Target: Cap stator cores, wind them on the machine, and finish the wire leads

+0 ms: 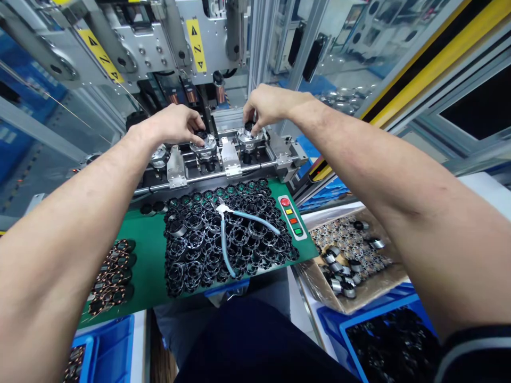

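Observation:
My left hand (178, 125) reaches to a round metal holder (205, 151) on the machine's rail, its fingers closed around a black-topped stator core (202, 135) seated there. At the holder (248, 141) further right, my right hand (265, 109) pinches another black stator core (249, 126) between thumb and fingers. How deep each core sits is partly hidden by the fingers. Nearer me, many black plastic rings (194, 242) cover the green worktop (149, 255). Cutting pliers (224, 210) with light blue handles lie spread on top of them.
Copper-wound stators (115, 276) lie at the worktop's left. A button panel (292, 218) is fixed at its right edge. To the right stand a carton (347, 306) of metal cores and a blue bin (351, 346) of black parts. Winding-machine heads (187, 40) overhang the rail.

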{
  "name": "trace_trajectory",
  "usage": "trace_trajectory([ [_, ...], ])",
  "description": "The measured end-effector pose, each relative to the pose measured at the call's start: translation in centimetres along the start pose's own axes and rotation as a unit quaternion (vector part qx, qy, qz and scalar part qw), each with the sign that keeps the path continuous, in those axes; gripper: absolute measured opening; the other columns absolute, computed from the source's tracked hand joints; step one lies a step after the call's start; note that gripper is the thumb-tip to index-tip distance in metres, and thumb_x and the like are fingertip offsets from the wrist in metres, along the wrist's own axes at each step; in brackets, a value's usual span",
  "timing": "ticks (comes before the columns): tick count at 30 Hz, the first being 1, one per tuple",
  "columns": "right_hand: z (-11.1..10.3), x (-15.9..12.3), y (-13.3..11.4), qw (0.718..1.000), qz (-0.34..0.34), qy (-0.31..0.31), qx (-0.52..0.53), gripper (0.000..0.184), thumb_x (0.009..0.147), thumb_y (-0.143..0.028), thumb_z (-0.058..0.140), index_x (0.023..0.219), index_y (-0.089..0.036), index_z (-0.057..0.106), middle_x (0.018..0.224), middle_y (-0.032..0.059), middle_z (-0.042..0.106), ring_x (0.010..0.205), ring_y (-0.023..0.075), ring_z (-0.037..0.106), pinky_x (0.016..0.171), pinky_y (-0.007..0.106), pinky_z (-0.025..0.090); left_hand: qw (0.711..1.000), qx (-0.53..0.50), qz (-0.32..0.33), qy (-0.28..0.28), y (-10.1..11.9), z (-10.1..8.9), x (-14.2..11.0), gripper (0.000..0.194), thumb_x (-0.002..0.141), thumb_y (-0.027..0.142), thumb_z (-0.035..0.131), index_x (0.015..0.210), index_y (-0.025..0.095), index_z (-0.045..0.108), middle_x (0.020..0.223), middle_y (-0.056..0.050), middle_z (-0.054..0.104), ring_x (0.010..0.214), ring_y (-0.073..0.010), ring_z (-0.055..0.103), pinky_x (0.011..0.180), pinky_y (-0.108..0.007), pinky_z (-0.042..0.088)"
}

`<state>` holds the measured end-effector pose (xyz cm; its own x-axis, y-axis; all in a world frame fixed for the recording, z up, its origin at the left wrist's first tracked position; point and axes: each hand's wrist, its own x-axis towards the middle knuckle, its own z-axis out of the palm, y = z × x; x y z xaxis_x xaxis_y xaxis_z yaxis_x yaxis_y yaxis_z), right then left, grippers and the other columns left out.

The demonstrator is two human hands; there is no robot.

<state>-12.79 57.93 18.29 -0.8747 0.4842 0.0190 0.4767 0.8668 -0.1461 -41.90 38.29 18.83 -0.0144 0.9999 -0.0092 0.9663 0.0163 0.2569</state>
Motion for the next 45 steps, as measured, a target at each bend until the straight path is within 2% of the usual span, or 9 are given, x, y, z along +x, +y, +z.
trace_trajectory([
  [6, -0.5, 0.4, 0.6, 0.999, -0.014, -0.016, 0.025, 0.051, 0.079, -0.052, 0.115, 0.123, -0.029, 0.102, 0.106, 0.0038, 0.095, 0.108, 0.0361, 0.086, 0.11, 0.056, 0.066, 0.999, 0.024, -0.006, -0.034, 0.1, -0.6, 1.0, 0.066, 0.101, 0.073, 0.091, 0.141, 0.02, 0.089, 0.115, 0.005, 0.091, 0.108, -0.0119, 0.078, 0.115, -0.031, 0.062],
  [11, 2.5, -4.0, -3.5, 0.998, 0.056, 0.028, -0.033, 0.058, 0.1, -0.032, 0.088, 0.157, -0.021, 0.09, 0.146, 0.0153, 0.092, 0.136, 0.0449, 0.081, 0.126, 0.066, 0.062, 0.993, 0.112, 0.033, 0.009, 1.4, 1.7, -2.5, 0.066, 0.112, 0.044, 0.08, 0.171, 0.015, 0.075, 0.165, -0.018, 0.082, 0.152, -0.0419, 0.077, 0.137, -0.058, 0.056],
  [14, 6.0, -7.6, -6.3, 0.996, 0.064, 0.055, -0.044, 0.089, 0.104, -0.024, 0.066, 0.191, -0.009, 0.053, 0.195, 0.0251, 0.057, 0.167, 0.0543, 0.064, 0.137, 0.076, 0.054, 0.995, 0.084, 0.046, 0.037, 1.9, 5.6, -5.5, 0.083, 0.115, 0.043, 0.069, 0.19, 0.012, 0.051, 0.196, -0.028, 0.051, 0.179, -0.0536, 0.053, 0.148, -0.074, 0.042],
  [18, 7.9, -9.3, -6.7, 0.997, 0.065, 0.035, -0.033, 0.104, 0.102, -0.021, 0.062, 0.2, -0.007, 0.03, 0.209, 0.0257, 0.027, 0.178, 0.0592, 0.053, 0.143, 0.085, 0.045, 0.997, 0.006, 0.045, 0.058, 1.3, 8.8, -6.7, 0.092, 0.119, 0.061, 0.055, 0.196, 0.014, 0.039, 0.207, -0.026, 0.03, 0.193, -0.0508, 0.029, 0.155, -0.074, 0.028],
  [23, 4.1, -10.4, -9.2, 0.997, 0.016, 0.072, -0.003, 0.093, 0.1, -0.026, 0.073, 0.189, -0.013, 0.053, 0.196, 0.0243, 0.056, 0.174, 0.0575, 0.057, 0.142, 0.085, 0.047, 0.989, -0.049, 0.083, 0.112, 1.1, 5.4, -11.5, 0.101, 0.117, 0.081, 0.057, 0.195, 0.019, 0.041, 0.207, -0.022, 0.032, 0.196, -0.042, 0.027, 0.16, -0.065, 0.019],
  [27, 0.7, -15.0, -18.9, 0.986, -0.064, 0.15, 0.03, 0.054, 0.111, -0.037, 0.074, 0.164, -0.029, 0.08, 0.153, 0.0146, 0.084, 0.145, 0.0425, 0.074, 0.131, 0.066, 0.059, 0.965, -0.045, 0.084, 0.243, 2.7, 3.1, -22.7, 0.066, 0.12, 0.069, 0.069, 0.17, 0.026, 0.072, 0.194, -0.011, 0.059, 0.186, -0.0385, 0.045, 0.158, -0.069, 0.03],
  [34, 2.6, -16.4, -34.0, 0.98, -0.156, -0.059, -0.104, 0.024, 0.114, -0.036, 0.08, 0.116, -0.018, 0.097, 0.121, 0.0199, 0.085, 0.132, 0.0436, 0.071, 0.11, 0.055, 0.053, 0.976, -0.009, 0.085, 0.198, 2.3, 9.3, -34.2, 0.016, 0.11, 0.045, 0.09, 0.124, 0.036, 0.092, 0.148, -0.011, 0.082, 0.14, -0.0406, 0.07, 0.128, -0.072, 0.062],
  [40, 5.5, -14.8, -36.5, 0.968, -0.138, -0.116, -0.175, 0.019, 0.11, -0.02, 0.079, 0.116, -0.013, 0.096, 0.126, 0.0231, 0.087, 0.129, 0.0436, 0.073, 0.108, 0.053, 0.05, 0.982, -0.002, 0.066, 0.175, 2.6, 11.9, -33.9, 0.009, 0.109, 0.033, 0.089, 0.117, 0.029, 0.091, 0.144, -0.016, 0.081, 0.135, -0.0414, 0.07, 0.122, -0.069, 0.064],
  [45, 2.0, -19.5, -34.9, 0.988, -0.146, 0.002, -0.044, 0.019, 0.113, -0.027, 0.074, 0.12, -0.021, 0.091, 0.149, 0.0211, 0.078, 0.136, 0.043, 0.074, 0.11, 0.058, 0.062, 0.961, -0.127, -0.021, 0.243, 3.2, 9.6, -37.2, 0.013, 0.11, 0.044, 0.08, 0.113, 0.031, 0.081, 0.132, -0.009, 0.089, 0.123, -0.0349, 0.079, 0.11, -0.059, 0.071],
])
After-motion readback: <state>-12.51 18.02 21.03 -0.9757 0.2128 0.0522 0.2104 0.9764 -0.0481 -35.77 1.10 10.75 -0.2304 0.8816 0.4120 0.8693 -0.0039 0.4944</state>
